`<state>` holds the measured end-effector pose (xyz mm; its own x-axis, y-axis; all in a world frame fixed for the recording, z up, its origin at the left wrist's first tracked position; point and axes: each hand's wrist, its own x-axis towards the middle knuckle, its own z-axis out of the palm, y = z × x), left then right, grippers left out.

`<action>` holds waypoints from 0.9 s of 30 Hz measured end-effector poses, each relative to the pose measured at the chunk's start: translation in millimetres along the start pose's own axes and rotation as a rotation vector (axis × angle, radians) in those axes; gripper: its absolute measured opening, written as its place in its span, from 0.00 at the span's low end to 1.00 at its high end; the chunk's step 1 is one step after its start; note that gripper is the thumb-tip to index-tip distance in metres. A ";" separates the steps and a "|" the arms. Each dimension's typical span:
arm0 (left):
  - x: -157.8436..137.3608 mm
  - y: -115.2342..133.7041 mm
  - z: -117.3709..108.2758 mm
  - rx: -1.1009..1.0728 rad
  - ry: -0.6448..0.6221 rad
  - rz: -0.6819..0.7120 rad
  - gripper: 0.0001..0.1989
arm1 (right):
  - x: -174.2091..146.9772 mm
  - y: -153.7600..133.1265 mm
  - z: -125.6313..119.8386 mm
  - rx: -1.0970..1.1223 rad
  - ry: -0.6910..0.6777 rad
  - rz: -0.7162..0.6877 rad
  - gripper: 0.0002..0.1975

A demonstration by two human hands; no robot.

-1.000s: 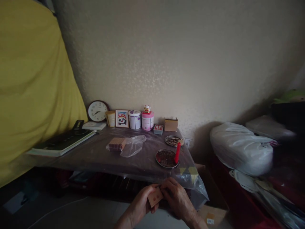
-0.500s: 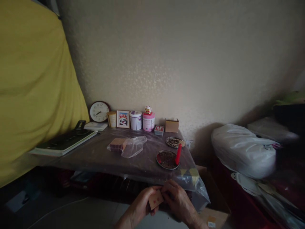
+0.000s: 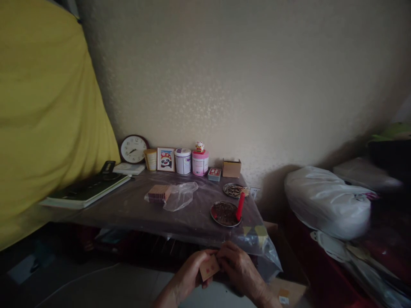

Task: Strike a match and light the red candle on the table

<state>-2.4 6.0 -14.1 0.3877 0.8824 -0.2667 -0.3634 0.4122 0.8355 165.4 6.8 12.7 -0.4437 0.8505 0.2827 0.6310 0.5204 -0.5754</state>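
In front of the table's near edge, my left hand [image 3: 192, 271] is closed around a small tan matchbox [image 3: 209, 268] with red marks on its face. My right hand [image 3: 236, 265] has its fingers bent and pressed together at the box's right end; its fingertips are partly hidden. Beyond the hands, a red candle [image 3: 240, 207] stands slightly tilted at the right side of a round metal dish [image 3: 224, 225] with dark residue in it. A second dish [image 3: 228, 185] behind it holds several matchsticks. Further left lies a block of stacked matchboxes [image 3: 159, 193] in torn clear plastic [image 3: 183, 197].
Along the wall stand a clock [image 3: 134, 149], a yellow cup [image 3: 150, 160], a panda picture [image 3: 166, 160], two canisters [image 3: 183, 162] and an open carton [image 3: 231, 168]. A dark flat case [image 3: 90, 188] lies left by a yellow cloth [image 3: 48, 107]. White bags [image 3: 327, 201] sit right.
Almost nothing differs. Both hands keep their place around the matchbox, and the view has shifted very slightly.
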 end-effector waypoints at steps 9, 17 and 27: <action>2.7 -5.0 -2.1 0.051 -0.029 0.010 0.15 | -1.6 1.2 -1.2 -0.104 -0.046 -0.060 0.08; 5.4 -8.2 -4.0 0.124 -0.041 0.034 0.16 | -2.0 6.7 5.4 -0.269 -0.025 -0.196 0.08; 11.1 -13.0 -11.4 0.173 0.032 0.127 0.21 | -3.8 11.5 2.1 -0.228 0.022 -0.086 0.07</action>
<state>-3.1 13.0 -33.4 0.3204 0.9325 -0.1668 -0.2553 0.2545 0.9327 173.0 9.4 3.3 -0.4897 0.8022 0.3415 0.7197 0.5930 -0.3610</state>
